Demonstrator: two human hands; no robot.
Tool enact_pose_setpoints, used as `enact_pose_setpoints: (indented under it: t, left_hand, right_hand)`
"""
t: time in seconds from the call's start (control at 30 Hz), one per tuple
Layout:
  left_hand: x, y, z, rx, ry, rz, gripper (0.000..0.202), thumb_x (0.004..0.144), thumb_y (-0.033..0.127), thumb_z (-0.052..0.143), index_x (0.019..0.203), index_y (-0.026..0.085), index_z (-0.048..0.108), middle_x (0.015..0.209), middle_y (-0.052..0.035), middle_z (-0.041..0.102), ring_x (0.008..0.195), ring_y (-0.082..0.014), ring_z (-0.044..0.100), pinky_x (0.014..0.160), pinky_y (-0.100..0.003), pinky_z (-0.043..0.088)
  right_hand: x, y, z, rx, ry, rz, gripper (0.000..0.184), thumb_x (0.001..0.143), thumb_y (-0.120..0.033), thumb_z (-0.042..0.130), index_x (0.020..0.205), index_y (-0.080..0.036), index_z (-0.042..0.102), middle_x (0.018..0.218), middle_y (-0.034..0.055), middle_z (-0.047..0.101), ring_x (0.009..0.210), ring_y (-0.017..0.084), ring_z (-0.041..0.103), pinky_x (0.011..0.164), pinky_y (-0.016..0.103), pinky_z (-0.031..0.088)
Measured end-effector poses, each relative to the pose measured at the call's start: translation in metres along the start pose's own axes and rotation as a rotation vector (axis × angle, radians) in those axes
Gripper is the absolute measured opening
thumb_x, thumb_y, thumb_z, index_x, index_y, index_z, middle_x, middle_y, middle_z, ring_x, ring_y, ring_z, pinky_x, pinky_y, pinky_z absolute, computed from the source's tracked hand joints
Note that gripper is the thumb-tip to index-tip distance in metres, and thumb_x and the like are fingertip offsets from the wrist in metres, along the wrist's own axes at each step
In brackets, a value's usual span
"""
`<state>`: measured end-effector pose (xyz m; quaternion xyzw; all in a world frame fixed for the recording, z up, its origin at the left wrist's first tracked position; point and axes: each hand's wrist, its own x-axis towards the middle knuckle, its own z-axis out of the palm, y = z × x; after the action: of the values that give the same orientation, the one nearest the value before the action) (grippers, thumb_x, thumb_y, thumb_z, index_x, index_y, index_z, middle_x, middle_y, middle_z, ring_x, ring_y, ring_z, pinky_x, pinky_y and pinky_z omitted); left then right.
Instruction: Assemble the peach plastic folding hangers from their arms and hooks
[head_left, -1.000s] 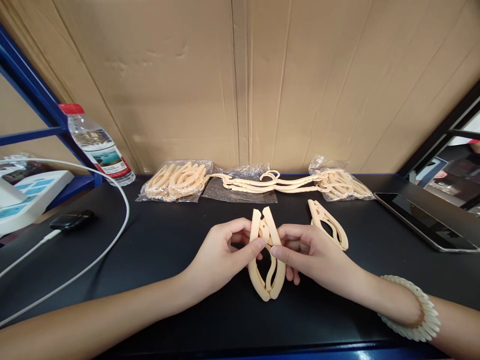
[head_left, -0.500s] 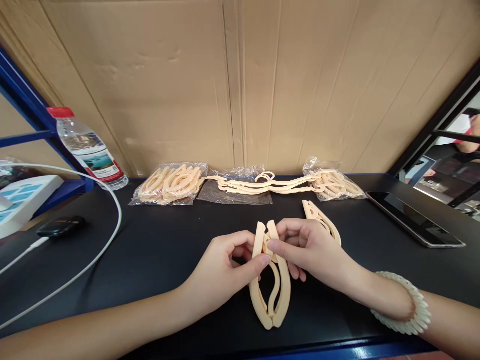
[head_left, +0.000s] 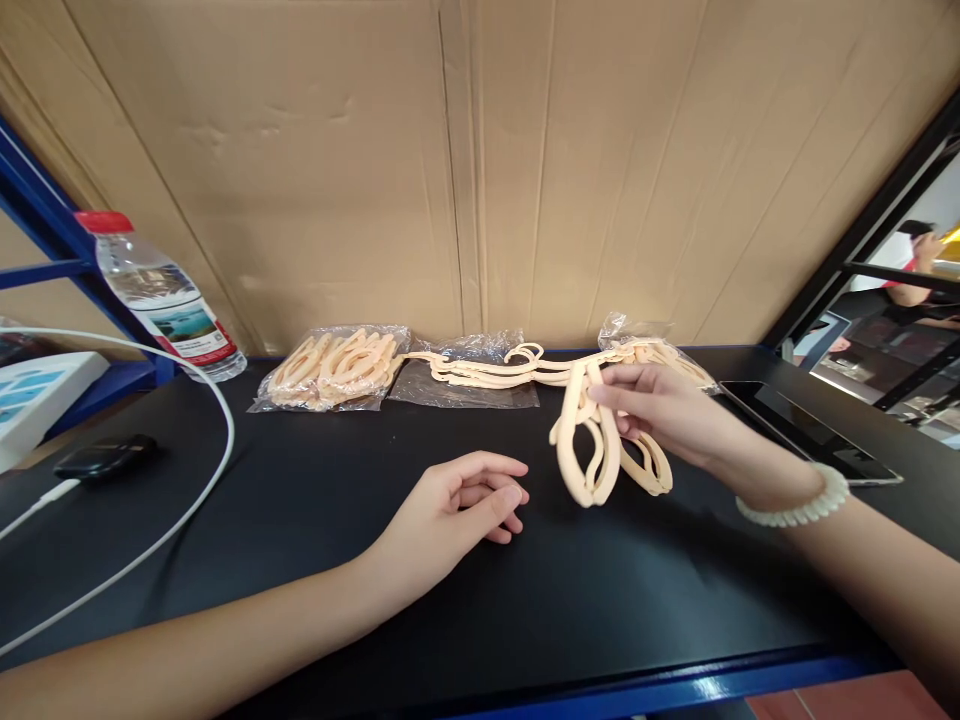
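My right hand (head_left: 660, 410) pinches a folded cream plastic folding hanger (head_left: 570, 455) near its upper end, with its looped end hanging down above the black table. Just behind it lies another folded hanger (head_left: 658, 468), partly hidden by the held one and my fingers. My left hand (head_left: 457, 515) rests over the middle of the table, fingers loosely curved and the thumb apart, holding nothing. Farther back, several opened-out hangers (head_left: 480, 374) lie in a row.
Bagged folded hangers (head_left: 337, 370) lie at the back left, another bag (head_left: 667, 360) at the back right. A tablet-like device (head_left: 810, 435) lies right. At left are a water bottle (head_left: 169, 300), a white cable (head_left: 229, 420), a black device (head_left: 105, 457) and a white box (head_left: 45, 400). Cardboard (head_left: 360, 180) stands behind.
My right hand has carried the folded hanger away to the right and back, close to the other folded one. My left hand has let go of it and stays near the middle.
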<state>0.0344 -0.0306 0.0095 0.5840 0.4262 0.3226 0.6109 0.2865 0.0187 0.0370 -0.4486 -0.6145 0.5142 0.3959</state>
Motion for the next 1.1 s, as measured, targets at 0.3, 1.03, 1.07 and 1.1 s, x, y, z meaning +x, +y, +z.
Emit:
enact_pose_setpoints:
  t: [0.3, 1.03, 1.07, 1.1]
  left_hand:
    - [-0.002, 0.0, -0.008, 0.049, -0.056, 0.001, 0.025, 0.086, 0.03, 0.062, 0.106, 0.015, 0.064, 0.089, -0.0042, 0.067, 0.073, -0.0137, 0.065, 0.068, -0.026, 0.057]
    - [0.001, -0.005, -0.01, 0.105, -0.083, 0.02, 0.025, 0.085, 0.035, 0.061, 0.102, 0.016, 0.066, 0.089, -0.0054, 0.067, 0.073, -0.0161, 0.066, 0.067, -0.029, 0.057]
    - [0.0, -0.002, -0.009, 0.116, -0.076, 0.029, 0.025, 0.085, 0.034, 0.061, 0.101, 0.016, 0.066, 0.089, -0.0057, 0.068, 0.073, -0.0164, 0.066, 0.066, -0.029, 0.057]
    - [-0.001, 0.002, -0.007, 0.13, -0.07, 0.046, 0.023, 0.085, 0.033, 0.061, 0.101, 0.017, 0.066, 0.089, -0.006, 0.068, 0.074, -0.0166, 0.066, 0.066, -0.028, 0.057]
  right_hand:
    - [0.018, 0.018, -0.075, -0.136, -0.145, 0.285, 0.049, 0.065, -0.057, 0.08, 0.073, -0.012, 0.062, 0.055, -0.0067, 0.037, 0.048, 0.003, 0.026, 0.042, 0.02, 0.018]
    - [0.018, 0.021, -0.06, -0.459, 0.019, 0.305, 0.044, 0.069, -0.048, 0.077, 0.092, -0.015, 0.06, 0.052, -0.007, 0.045, 0.045, 0.006, 0.041, 0.04, 0.02, 0.035]
    - [0.018, 0.02, -0.059, -0.48, 0.036, 0.302, 0.041, 0.071, -0.045, 0.077, 0.094, -0.015, 0.059, 0.052, -0.0068, 0.046, 0.044, 0.007, 0.042, 0.039, 0.02, 0.036]
    - [0.018, 0.02, -0.059, -0.504, 0.053, 0.297, 0.039, 0.073, -0.041, 0.076, 0.096, -0.016, 0.058, 0.053, -0.0065, 0.048, 0.043, 0.007, 0.043, 0.039, 0.021, 0.038]
